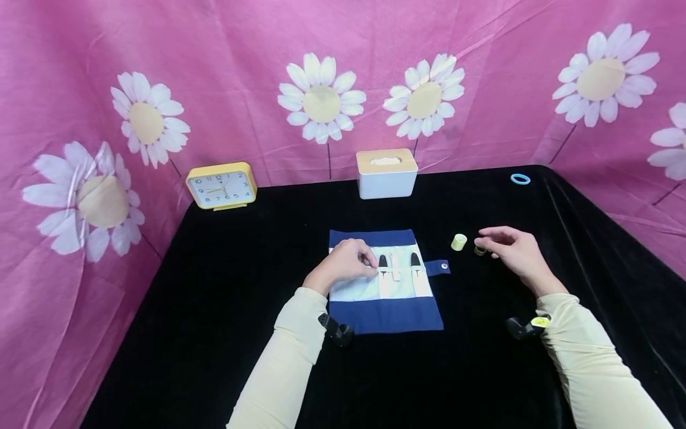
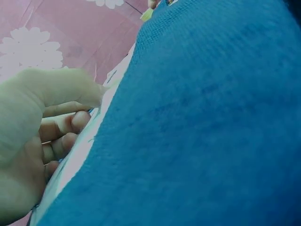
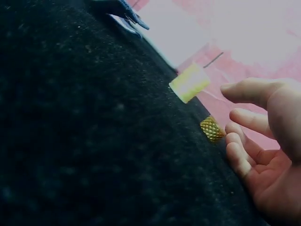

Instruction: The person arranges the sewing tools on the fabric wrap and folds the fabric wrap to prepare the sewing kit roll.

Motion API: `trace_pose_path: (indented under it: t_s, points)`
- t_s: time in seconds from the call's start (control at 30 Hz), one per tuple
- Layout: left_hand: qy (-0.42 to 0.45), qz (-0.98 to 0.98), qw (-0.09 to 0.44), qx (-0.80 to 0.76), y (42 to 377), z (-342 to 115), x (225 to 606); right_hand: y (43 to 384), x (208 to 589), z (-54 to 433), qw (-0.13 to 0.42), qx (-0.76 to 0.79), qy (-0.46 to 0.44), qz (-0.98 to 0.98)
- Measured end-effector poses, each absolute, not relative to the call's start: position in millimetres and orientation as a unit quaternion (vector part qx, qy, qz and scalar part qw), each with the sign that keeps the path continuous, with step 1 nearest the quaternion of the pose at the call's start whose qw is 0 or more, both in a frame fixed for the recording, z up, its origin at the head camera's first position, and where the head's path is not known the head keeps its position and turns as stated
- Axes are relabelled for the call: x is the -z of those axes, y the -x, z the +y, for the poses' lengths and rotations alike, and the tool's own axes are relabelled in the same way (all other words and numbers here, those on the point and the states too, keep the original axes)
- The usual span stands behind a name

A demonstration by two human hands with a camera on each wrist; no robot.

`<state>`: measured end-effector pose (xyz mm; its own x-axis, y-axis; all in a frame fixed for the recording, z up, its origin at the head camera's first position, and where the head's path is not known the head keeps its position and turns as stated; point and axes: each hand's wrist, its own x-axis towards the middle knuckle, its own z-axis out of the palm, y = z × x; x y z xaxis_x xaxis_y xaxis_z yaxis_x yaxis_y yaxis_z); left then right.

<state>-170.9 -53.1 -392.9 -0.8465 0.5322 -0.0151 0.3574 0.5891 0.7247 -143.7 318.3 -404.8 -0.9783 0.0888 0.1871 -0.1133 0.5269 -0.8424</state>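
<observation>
We're seeing the left hand (image 1: 348, 263) bending its fingers over the opened pouch (image 1: 387, 316); we can't tell whether they're pinching it. The pouch is lying on the counter (image 1: 214, 322), probably light and floppy; we're favouring its edges. Rightward, the yellow spool (image 1: 458, 242) is sitting near the gold thimble (image 3: 212, 129), likely light, stiff, roll-prone: we're suggesting a side pinch. The right hand's (image 1: 511, 253) fingers are hovering apart beside it.

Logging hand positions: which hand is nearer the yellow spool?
Right. The right hand is just right of the yellow spool, by the gold thimble; the left hand is farther, left of it, over the cloth roll.
</observation>
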Motion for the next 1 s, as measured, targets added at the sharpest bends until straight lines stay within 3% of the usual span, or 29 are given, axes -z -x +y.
trace_pose_path:
  t_s: [0.17, 0.53, 1.0]
  points:
    - [-0.249, 0.873, 0.125, -0.4, 174.0, -58.7, 383.4, 140.4, 406.0, 317.5, 0.102, -0.44, -0.021, -0.892]
    - [-0.25, 0.879, 0.077, -0.398, 173.8, -77.3, 360.2, 142.7, 406.0, 321.0, 0.089, -0.42, -0.02, -0.903]
    - [-0.243, 0.9, 0.06, -0.357, 156.7, -92.4, 388.9, 141.0, 405.3, 319.8, 0.089, -0.419, -0.018, -0.903]
